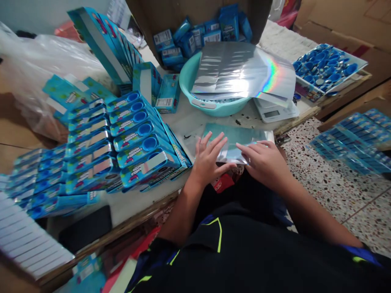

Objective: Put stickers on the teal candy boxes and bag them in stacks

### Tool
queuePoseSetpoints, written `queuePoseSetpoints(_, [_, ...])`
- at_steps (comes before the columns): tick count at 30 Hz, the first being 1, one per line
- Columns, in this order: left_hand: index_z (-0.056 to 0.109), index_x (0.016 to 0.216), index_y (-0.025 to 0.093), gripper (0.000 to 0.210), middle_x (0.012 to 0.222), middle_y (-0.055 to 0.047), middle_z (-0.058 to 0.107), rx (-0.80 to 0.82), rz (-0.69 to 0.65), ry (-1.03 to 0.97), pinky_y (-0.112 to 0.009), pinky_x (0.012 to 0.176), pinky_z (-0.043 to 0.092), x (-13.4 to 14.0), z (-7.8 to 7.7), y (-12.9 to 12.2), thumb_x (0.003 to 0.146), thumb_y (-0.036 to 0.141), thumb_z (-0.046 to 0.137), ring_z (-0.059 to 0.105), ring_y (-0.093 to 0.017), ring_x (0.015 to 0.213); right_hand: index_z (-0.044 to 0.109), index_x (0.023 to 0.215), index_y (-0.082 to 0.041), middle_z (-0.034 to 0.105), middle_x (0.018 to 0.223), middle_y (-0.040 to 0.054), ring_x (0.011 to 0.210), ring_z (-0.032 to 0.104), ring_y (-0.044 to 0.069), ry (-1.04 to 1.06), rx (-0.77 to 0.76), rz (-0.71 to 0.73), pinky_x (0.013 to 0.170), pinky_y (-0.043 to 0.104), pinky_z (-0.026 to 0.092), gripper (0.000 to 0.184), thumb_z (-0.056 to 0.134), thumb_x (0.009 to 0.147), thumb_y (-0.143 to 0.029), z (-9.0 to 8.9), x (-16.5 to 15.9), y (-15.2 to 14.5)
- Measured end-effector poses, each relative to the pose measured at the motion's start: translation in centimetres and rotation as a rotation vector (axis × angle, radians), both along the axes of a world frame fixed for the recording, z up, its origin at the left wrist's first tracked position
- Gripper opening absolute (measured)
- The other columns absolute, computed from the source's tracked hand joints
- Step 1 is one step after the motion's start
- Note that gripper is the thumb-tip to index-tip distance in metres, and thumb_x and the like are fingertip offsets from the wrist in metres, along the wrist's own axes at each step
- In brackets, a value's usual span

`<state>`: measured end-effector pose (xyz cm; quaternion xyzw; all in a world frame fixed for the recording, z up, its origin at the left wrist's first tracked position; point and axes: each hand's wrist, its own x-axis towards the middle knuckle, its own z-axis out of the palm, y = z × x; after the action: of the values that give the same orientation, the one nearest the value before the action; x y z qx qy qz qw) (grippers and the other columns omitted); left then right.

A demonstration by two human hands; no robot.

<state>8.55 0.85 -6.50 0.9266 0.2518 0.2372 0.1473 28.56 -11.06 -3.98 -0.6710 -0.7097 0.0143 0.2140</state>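
- The left hand (pixel 210 156) is spread, its fingers fanned out on the left part of a thin, glossy sheet (pixel 236 134), thumb pointing across toward the other hand.
- The right hand (pixel 265 162) is outstretched, fingers laid flat over the sheet's right part; its thumb is hard to make out.
- The sheet, part blue-green and part silvery, lies at the near edge of the surface (pixel 177 124), toward the right.
- Just beyond it, a pale teal basin (pixel 215 109) stands on the surface, with silver foil sheets (pixel 232 67) across its top, one patch throwing a rainbow glare.
- A digital scale (pixel 275 112) sits right of the basin, near the surface's right edge, partly under the foil.
- Toward the far right corner is a tray (pixel 360 64) full of small blue pieces (pixel 326 65).
- Behind the basin, a cardboard box (pixel 195 8) holds a jumble of blue packets (pixel 229 26).
- Rows of printed blue cartons (pixel 143 150) fill much of the surface's left side, some showing round blue cups.
- A dark, flat object (pixel 88 230) rests by the near edge, toward the left corner.
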Motion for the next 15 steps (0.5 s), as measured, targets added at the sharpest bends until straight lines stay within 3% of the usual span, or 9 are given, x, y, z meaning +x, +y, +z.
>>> queuePoseSetpoints(2, [0.051, 0.153, 0.025, 0.083, 0.158, -0.016, 0.053, 0.031, -0.015, 0.029, -0.065, 0.128, 0.014, 0.1, -0.2, 0.1, 0.085, 0.070, 0.070, 0.036, -0.039, 0.154, 0.074, 0.116, -0.028, 0.079, 0.106, 0.0048, 0.101, 0.070, 0.025, 0.016, 0.077, 0.037, 0.103, 0.047, 0.043, 0.030, 0.054, 0.097, -0.018, 0.9, 0.9, -0.4])
queuePoseSetpoints(4, [0.056, 0.148, 0.026, 0.066, 0.155, -0.015, 0.056, 0.059, -0.020, 0.024, -0.062, 0.127, 0.024, 0.2, -0.5, 0.2, 0.092, 0.058, 0.069, 0.044, -0.036, 0.150, 0.075, 0.102, -0.033, 0.079, 0.107, 0.0006, 0.108, 0.070, 0.024, 0.049, 0.166, 0.029, 0.108, 0.048, 0.041, 0.023, 0.056, 0.098, -0.021, 1.9, 1.6, -1.0])
queuePoseSetpoints(6, [0.060, 0.145, 0.027, 0.048, 0.150, -0.013, 0.061, 0.075, -0.032, -0.021, -0.055, 0.122, 0.037, 0.1, -0.8, 0.4, 0.100, 0.044, 0.062, 0.052, -0.030, 0.144, 0.075, 0.096, -0.036, 0.077, 0.112, -0.0011, 0.115, 0.068, 0.024, 0.057, 0.237, -0.011, 0.113, 0.050, 0.039, 0.020, 0.058, 0.099, -0.026, 2.8, 2.1, -1.7])
queuePoseSetpoints(9, [0.063, 0.142, 0.026, 0.042, 0.146, -0.012, 0.065, 0.109, -0.035, -0.137, -0.049, 0.117, 0.046, -0.2, -0.8, 0.4, 0.103, 0.039, 0.058, 0.056, -0.028, 0.141, 0.075, 0.097, -0.036, 0.071, 0.131, 0.0009, 0.131, 0.061, 0.030, 0.027, 0.261, -0.039, 0.119, 0.058, 0.033, 0.013, 0.063, 0.099, -0.042, 4.1, 2.5, -2.3])
queuePoseSetpoints(10, [0.063, 0.142, 0.027, 0.041, 0.145, -0.011, 0.065, 0.130, -0.029, -0.174, -0.050, 0.118, 0.047, -0.4, -0.7, 0.3, 0.102, 0.039, 0.059, 0.055, -0.028, 0.142, 0.074, 0.103, -0.036, 0.065, 0.142, 0.0027, 0.139, 0.055, 0.033, 0.024, 0.245, -0.026, 0.121, 0.060, 0.031, 0.019, 0.064, 0.097, -0.051, 4.4, 2.6, -2.4])
queuePoseSetpoints(12, [0.063, 0.141, 0.030, 0.040, 0.144, -0.010, 0.066, 0.206, -0.020, -0.251, -0.051, 0.118, 0.047, -0.6, -0.4, 0.0, 0.102, 0.034, 0.061, 0.056, -0.027, 0.141, 0.067, 0.127, -0.033, 0.047, 0.161, 0.0080, 0.151, 0.040, 0.040, 0.040, 0.182, 0.021, 0.122, 0.065, 0.026, 0.053, 0.065, 0.089, -0.071, 4.9, 2.8, -2.4])
queuePoseSetpoints(15, [0.062, 0.142, 0.031, 0.042, 0.139, -0.010, 0.069, 0.363, -0.003, -0.363, -0.050, 0.116, 0.047, -0.9, -0.1, -0.5, 0.101, 0.022, 0.059, 0.059, -0.025, 0.136, 0.038, 0.159, -0.029, 0.029, 0.170, 0.0163, 0.157, 0.027, 0.045, 0.076, 0.061, 0.085, 0.124, 0.070, 0.022, 0.098, 0.061, 0.082, -0.084, 5.1, 3.3, -2.3])
